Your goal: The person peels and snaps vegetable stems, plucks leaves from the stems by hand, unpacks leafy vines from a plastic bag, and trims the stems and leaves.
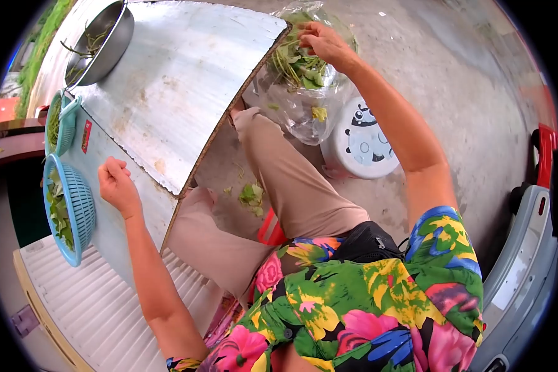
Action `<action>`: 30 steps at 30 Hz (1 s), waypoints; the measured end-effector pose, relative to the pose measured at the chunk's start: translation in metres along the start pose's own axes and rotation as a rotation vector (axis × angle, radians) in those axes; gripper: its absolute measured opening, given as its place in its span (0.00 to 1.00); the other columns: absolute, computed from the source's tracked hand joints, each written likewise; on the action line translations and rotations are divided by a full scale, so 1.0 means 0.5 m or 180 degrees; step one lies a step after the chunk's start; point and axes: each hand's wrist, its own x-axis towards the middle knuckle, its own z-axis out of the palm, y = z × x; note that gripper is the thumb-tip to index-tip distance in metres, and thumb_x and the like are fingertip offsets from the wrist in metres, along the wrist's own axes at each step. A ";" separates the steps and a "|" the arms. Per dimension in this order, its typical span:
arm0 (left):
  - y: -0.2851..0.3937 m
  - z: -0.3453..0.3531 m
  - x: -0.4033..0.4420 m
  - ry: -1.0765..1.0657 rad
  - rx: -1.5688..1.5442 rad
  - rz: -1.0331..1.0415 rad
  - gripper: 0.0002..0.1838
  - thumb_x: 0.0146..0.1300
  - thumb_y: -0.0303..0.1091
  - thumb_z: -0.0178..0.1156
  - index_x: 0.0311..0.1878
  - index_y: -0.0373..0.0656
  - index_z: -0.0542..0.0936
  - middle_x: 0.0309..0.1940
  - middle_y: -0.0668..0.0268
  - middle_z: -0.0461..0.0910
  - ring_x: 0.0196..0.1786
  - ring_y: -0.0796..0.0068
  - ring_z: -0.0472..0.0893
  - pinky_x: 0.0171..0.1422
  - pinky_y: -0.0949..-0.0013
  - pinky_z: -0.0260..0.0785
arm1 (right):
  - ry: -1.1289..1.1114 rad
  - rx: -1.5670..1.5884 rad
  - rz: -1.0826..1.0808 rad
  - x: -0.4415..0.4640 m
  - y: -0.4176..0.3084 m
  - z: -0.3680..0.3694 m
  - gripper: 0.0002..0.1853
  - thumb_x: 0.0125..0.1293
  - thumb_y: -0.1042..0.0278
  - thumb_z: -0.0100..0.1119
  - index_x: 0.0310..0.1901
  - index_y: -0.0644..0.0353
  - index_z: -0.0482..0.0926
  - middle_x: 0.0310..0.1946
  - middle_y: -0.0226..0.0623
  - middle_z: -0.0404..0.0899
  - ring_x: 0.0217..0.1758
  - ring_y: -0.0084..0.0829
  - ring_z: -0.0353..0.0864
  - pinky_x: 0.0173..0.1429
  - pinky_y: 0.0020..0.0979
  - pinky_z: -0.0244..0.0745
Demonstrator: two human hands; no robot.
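My right hand [319, 42] is over the clear plastic bag [304, 121] of green leafy stems [297, 65] at the top centre; its fingers are curled, and whether they hold a stem is too small to tell. On the left, my left hand [117, 183] is closed above the table, near the blue basket [80, 204] of green leaves [58, 208]. What it holds, if anything, is hidden in its fingers.
The metal-topped table [186, 68] bears a steel basin [113, 53] with stems and a teal basket [67, 127] of greens. A white stool [356, 146] with a cartoon print stands beside the bag. Loose leaves [252, 195] lie on the floor between my legs.
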 end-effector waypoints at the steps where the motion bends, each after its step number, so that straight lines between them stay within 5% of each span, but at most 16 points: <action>1: 0.041 0.017 -0.026 -0.0064 0.0044 0.0752 0.12 0.62 0.30 0.47 0.22 0.40 0.69 0.19 0.68 0.71 0.16 0.84 0.64 0.21 0.80 0.58 | 0.0047 -0.0079 0.0176 -0.020 0.010 -0.007 0.23 0.60 0.66 0.48 0.57 0.62 0.63 0.43 0.32 0.72 0.42 0.21 0.72 0.44 0.23 0.68; 3: 0.139 0.062 -0.109 -0.0620 -0.0231 0.1326 0.05 0.58 0.20 0.48 0.26 0.38 0.70 0.23 0.64 0.74 0.20 0.77 0.69 0.24 0.77 0.64 | 0.0248 -0.0297 0.0092 -0.041 0.056 -0.025 0.23 0.58 0.66 0.49 0.56 0.60 0.65 0.41 0.34 0.74 0.40 0.24 0.73 0.43 0.24 0.68; 5: 0.208 0.141 -0.174 -0.1509 -0.0575 0.1722 0.02 0.55 0.22 0.54 0.33 0.36 0.73 0.26 0.65 0.74 0.25 0.79 0.73 0.28 0.81 0.66 | 0.0608 -0.0657 -0.0163 -0.054 0.078 -0.042 0.24 0.57 0.64 0.52 0.55 0.59 0.66 0.40 0.38 0.75 0.38 0.27 0.74 0.45 0.26 0.68; 6: 0.219 0.180 -0.209 -0.1912 -0.0876 0.0750 0.13 0.54 0.23 0.56 0.43 0.33 0.72 0.35 0.61 0.74 0.34 0.74 0.75 0.36 0.77 0.69 | 0.0612 -0.0659 -0.0147 -0.063 0.080 -0.045 0.24 0.57 0.64 0.52 0.55 0.59 0.66 0.40 0.38 0.75 0.38 0.27 0.74 0.45 0.26 0.68; 8: 0.208 0.289 -0.227 -0.1882 -0.0969 0.0016 0.26 0.53 0.26 0.58 0.55 0.31 0.62 0.47 0.54 0.69 0.47 0.68 0.72 0.49 0.72 0.67 | 0.0431 -0.0863 -0.0484 -0.091 0.077 -0.047 0.24 0.57 0.60 0.53 0.55 0.59 0.66 0.42 0.40 0.75 0.40 0.31 0.74 0.48 0.29 0.68; 10: 0.147 0.389 -0.219 -0.1980 -0.0844 -0.1200 0.40 0.48 0.32 0.62 0.61 0.33 0.51 0.55 0.46 0.58 0.57 0.56 0.63 0.59 0.63 0.58 | -0.0169 -0.2084 -0.1014 -0.123 0.103 -0.047 0.28 0.53 0.53 0.58 0.54 0.57 0.67 0.43 0.46 0.74 0.46 0.44 0.73 0.50 0.36 0.68; 13: 0.094 0.488 -0.225 -0.1772 0.0033 -0.0908 0.48 0.44 0.35 0.64 0.62 0.32 0.44 0.58 0.42 0.52 0.62 0.51 0.53 0.65 0.59 0.48 | -0.1197 -0.3552 -0.1330 -0.195 0.109 -0.043 0.34 0.42 0.51 0.65 0.54 0.50 0.67 0.39 0.36 0.73 0.49 0.34 0.69 0.55 0.37 0.57; 16: 0.079 0.553 -0.212 -0.1842 0.0558 -0.1348 0.52 0.43 0.40 0.66 0.64 0.38 0.41 0.63 0.47 0.47 0.66 0.54 0.47 0.67 0.61 0.46 | -0.1454 -0.4378 -0.1239 -0.214 0.162 -0.053 0.15 0.47 0.70 0.57 0.41 0.52 0.74 0.31 0.30 0.74 0.44 0.32 0.71 0.58 0.38 0.56; 20: 0.037 0.583 -0.210 -0.1713 0.0555 -0.1281 0.42 0.46 0.37 0.62 0.62 0.37 0.51 0.59 0.44 0.52 0.63 0.52 0.52 0.64 0.60 0.49 | -0.1246 -0.3965 -0.1031 -0.259 0.112 -0.109 0.08 0.47 0.76 0.52 0.31 0.54 0.75 0.27 0.30 0.73 0.41 0.32 0.72 0.60 0.40 0.55; 22: 0.003 0.603 -0.198 -0.1464 0.0140 -0.1369 0.27 0.53 0.38 0.55 0.56 0.39 0.65 0.54 0.50 0.62 0.61 0.57 0.57 0.61 0.61 0.54 | -0.0633 -0.3285 -0.1295 -0.283 0.073 -0.146 0.05 0.45 0.77 0.52 0.26 0.55 0.74 0.25 0.33 0.72 0.37 0.34 0.72 0.61 0.41 0.54; 23: -0.020 0.620 -0.194 -0.1289 0.0119 -0.1177 0.15 0.59 0.39 0.48 0.42 0.39 0.74 0.40 0.57 0.74 0.50 0.60 0.70 0.54 0.64 0.61 | -0.0627 -0.3292 -0.1282 -0.294 0.048 -0.159 0.05 0.45 0.77 0.52 0.26 0.55 0.74 0.25 0.33 0.72 0.37 0.34 0.72 0.61 0.41 0.54; 24: -0.010 0.622 -0.195 -0.1300 0.0110 -0.1177 0.15 0.59 0.39 0.48 0.42 0.39 0.74 0.40 0.57 0.74 0.50 0.60 0.70 0.54 0.64 0.61 | -0.0502 -0.3282 -0.1245 -0.304 0.021 -0.174 0.05 0.44 0.77 0.51 0.25 0.56 0.73 0.23 0.34 0.70 0.36 0.35 0.71 0.61 0.40 0.55; 27: 0.044 0.586 -0.192 -0.1265 -0.1327 -0.1553 0.15 0.65 0.39 0.41 0.29 0.37 0.67 0.23 0.65 0.73 0.24 0.77 0.73 0.33 0.73 0.68 | -0.0261 -0.3333 -0.1175 -0.334 -0.049 -0.201 0.04 0.42 0.79 0.50 0.23 0.59 0.71 0.21 0.35 0.68 0.34 0.36 0.69 0.60 0.39 0.58; 30: 0.136 0.522 -0.193 -0.1371 -0.2440 -0.1684 0.16 0.65 0.40 0.40 0.26 0.39 0.65 0.17 0.67 0.71 0.18 0.74 0.70 0.26 0.72 0.66 | -0.0092 -0.3429 -0.1202 -0.349 -0.059 -0.228 0.03 0.41 0.79 0.48 0.21 0.61 0.68 0.19 0.36 0.67 0.32 0.38 0.68 0.55 0.37 0.63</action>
